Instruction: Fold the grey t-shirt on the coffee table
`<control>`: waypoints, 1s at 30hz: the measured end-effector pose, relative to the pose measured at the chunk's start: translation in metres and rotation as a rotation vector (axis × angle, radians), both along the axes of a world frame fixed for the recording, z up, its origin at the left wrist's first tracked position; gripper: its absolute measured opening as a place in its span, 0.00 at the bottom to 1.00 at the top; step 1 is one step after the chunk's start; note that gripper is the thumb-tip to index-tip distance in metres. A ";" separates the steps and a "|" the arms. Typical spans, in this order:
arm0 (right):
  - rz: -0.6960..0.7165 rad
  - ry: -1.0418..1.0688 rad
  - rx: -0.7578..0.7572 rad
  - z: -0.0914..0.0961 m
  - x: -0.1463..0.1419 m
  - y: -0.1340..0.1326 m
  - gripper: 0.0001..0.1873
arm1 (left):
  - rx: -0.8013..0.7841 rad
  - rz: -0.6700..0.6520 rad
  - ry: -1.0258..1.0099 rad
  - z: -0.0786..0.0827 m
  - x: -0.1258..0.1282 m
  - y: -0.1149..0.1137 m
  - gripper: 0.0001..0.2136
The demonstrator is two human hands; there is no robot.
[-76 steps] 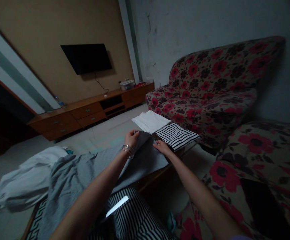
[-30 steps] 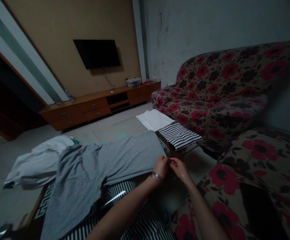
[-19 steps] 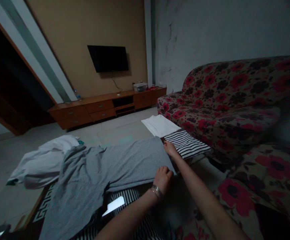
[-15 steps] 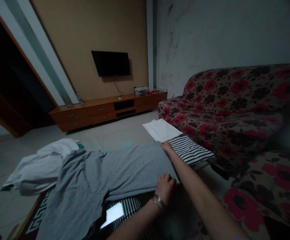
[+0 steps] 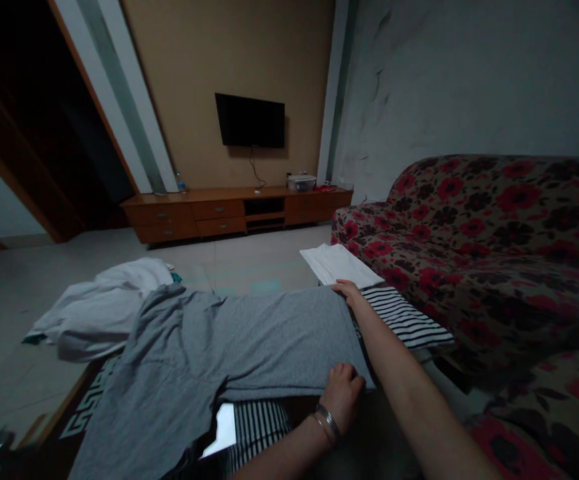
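Observation:
A grey T-shirt (image 5: 229, 350) lies spread across a low table. My left hand (image 5: 345, 390), a bracelet on its wrist, is closed on the shirt's near right corner. My right hand (image 5: 348, 291) rests on the far right corner, its fingers curled over the edge of the cloth. Just right of the shirt lies a folded black-and-white striped garment (image 5: 405, 321), and beyond it a folded white garment (image 5: 338, 264). A heap of white cloth (image 5: 100, 308) lies at the shirt's left end.
A floral sofa (image 5: 474, 233) runs along the right and curves round toward me. A wooden TV cabinet (image 5: 229, 211) stands against the far wall under a wall-mounted TV (image 5: 250, 120). Striped fabric (image 5: 259, 427) and a bright glossy patch show under the shirt's near edge.
The folded-over shirt end has been laid flat. My hands met at the near right corner, then the right hand moved to the far corner. The view has swung left.

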State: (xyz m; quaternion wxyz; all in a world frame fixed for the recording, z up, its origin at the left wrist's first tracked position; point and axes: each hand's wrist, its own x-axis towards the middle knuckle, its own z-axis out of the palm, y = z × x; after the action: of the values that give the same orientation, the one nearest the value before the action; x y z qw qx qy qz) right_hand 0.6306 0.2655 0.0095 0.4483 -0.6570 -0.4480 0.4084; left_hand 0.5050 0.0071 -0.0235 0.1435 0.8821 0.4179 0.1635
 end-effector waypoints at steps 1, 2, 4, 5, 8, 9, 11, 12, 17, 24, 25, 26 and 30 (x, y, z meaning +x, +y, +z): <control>-0.025 -0.067 -0.014 -0.002 0.000 0.002 0.23 | 0.027 -0.007 0.000 -0.002 -0.001 -0.001 0.08; -0.040 -0.146 -0.028 -0.004 0.000 0.003 0.26 | 0.055 -0.017 0.005 -0.003 -0.002 -0.002 0.08; -0.039 -0.308 -0.045 -0.008 -0.002 0.005 0.26 | 0.109 -0.048 0.023 -0.007 -0.003 -0.004 0.08; -0.026 -0.385 -0.052 -0.011 -0.003 0.006 0.24 | 0.130 -0.065 0.033 -0.008 -0.004 -0.005 0.08; 0.035 -0.584 -0.078 -0.019 -0.004 0.007 0.17 | 0.140 -0.099 0.046 -0.012 -0.005 -0.008 0.12; 0.057 -0.637 -0.090 -0.022 -0.004 0.007 0.16 | 0.126 -0.114 0.043 -0.013 -0.006 -0.010 0.14; 0.100 -0.722 -0.122 -0.026 -0.003 0.005 0.15 | 0.086 -0.161 0.027 -0.010 -0.012 -0.016 0.18; 0.121 -0.755 -0.138 -0.027 -0.003 0.004 0.15 | 0.062 -0.184 0.011 -0.006 -0.018 -0.020 0.19; 0.189 -0.873 -0.135 -0.040 0.005 0.004 0.20 | -0.019 -0.063 -0.113 0.032 -0.088 -0.057 0.16; 0.231 -0.911 -0.115 -0.063 0.018 0.017 0.32 | 0.047 0.697 -0.257 0.060 -0.290 -0.085 0.13; 0.243 -0.917 -0.129 -0.063 0.017 0.019 0.31 | 0.064 0.856 -0.227 0.060 -0.322 -0.083 0.12; 0.250 -0.923 -0.141 -0.062 0.017 0.020 0.29 | 0.059 1.009 -0.179 0.059 -0.351 -0.079 0.11; 0.215 -0.902 -0.201 -0.051 0.009 0.018 0.21 | -0.076 1.399 -0.082 0.055 -0.433 -0.058 0.09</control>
State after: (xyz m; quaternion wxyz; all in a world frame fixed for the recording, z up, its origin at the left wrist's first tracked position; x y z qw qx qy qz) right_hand 0.6392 0.2831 -0.0418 0.0985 -0.7585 -0.6219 0.1679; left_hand 0.0715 -0.0505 0.0315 0.0512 0.3935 0.8871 0.2359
